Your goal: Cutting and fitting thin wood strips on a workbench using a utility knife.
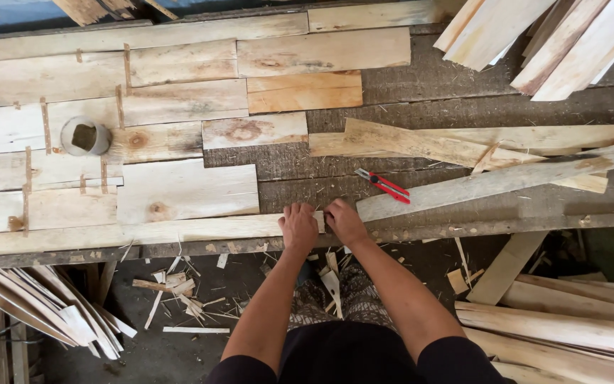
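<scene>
Workbench seen from above. Left hand (298,226) and right hand (345,222) lie side by side at lower centre, fingers curled down onto the end of a long thin veneer strip (129,235) along the bench's (428,71) near edge — pressing, not clasping. A red-handled cutter (383,185) lies just above the right hand; a tape roll (85,136) sits at upper left.

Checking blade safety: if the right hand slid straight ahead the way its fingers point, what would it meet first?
Probably bare bench top first, not the red cutter, which lies off to its right. The right hand points up and slightly left.
</scene>
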